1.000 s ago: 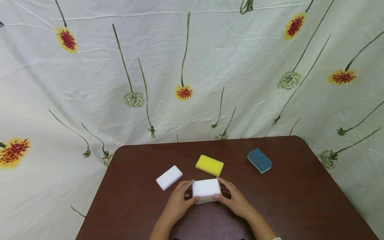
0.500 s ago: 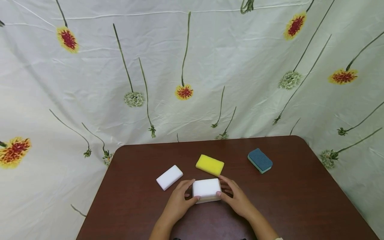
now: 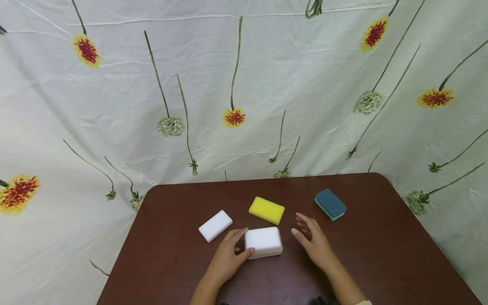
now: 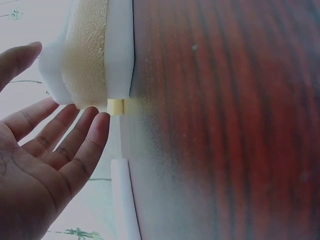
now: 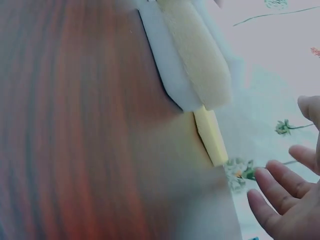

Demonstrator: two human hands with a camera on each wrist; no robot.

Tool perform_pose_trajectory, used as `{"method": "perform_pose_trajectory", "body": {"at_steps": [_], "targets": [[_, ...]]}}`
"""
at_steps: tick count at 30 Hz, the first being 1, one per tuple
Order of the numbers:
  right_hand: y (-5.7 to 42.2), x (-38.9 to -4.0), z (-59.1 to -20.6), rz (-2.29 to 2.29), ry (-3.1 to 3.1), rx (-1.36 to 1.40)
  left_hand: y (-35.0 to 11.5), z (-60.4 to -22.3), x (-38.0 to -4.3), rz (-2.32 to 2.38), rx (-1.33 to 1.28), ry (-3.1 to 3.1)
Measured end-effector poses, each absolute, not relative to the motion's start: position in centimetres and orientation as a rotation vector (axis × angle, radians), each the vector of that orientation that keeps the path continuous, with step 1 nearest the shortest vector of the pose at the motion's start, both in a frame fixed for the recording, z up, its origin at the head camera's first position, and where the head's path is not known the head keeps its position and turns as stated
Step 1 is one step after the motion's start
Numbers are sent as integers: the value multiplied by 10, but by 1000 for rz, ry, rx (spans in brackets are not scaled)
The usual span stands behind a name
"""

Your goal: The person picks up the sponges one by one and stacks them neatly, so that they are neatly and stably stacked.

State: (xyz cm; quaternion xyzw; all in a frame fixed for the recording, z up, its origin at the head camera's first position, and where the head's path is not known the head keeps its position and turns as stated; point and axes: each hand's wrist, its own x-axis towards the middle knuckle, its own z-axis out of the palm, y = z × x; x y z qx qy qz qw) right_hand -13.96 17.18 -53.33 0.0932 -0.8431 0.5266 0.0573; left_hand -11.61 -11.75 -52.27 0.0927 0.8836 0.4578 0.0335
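A low stack of sponges stands near the middle of the table: a white sponge (image 3: pixel 263 238) on top, a tan sponge (image 4: pixel 86 50) between, and another white sponge (image 4: pixel 119 50) at the bottom. My left hand (image 3: pixel 226 256) holds the stack's left end, thumb at the near corner and index finger at the far corner. In the left wrist view its other fingertips lie along the end of the layers. My right hand (image 3: pixel 314 243) hovers apart to the right of the stack, fingers loosely bent, with nothing in it.
Behind the stack lies a yellow sponge (image 3: pixel 267 210). A separate white sponge (image 3: pixel 215 225) lies to the left, and a blue and green scrub sponge (image 3: pixel 330 204) at the back right. A flowered cloth (image 3: pixel 206 93) hangs behind the dark red-brown table (image 3: pixel 171 262).
My right hand has let go of the stack's right end and moved away to the right. The left hand and the sponges stay where they were.
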Motion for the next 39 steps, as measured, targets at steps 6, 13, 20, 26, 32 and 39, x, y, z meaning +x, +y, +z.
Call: {"method": "perform_pose_trajectory", "body": {"at_steps": [6,13,20,26,32,39], "targets": [[189,-145,-529,1502,-2569,145,-117,-524,-115,1404,289,2733],[207,-150,-525,1434,-2519,-16,-117,-526,-117,1400,273,2730],[224,-154,-522,1440,-2516,-201,-117,-524,-117,1415,271,2727],[236,-158,-523,1410,-2500,-282,-117,-525,-118,1417,276,2719],[242,-164,-526,1377,-2519,-322,-117,-525,-117,1416,266,2711],[246,-170,-530,1368,-2510,-361,-117,-523,-117,1420,266,2702]]}}
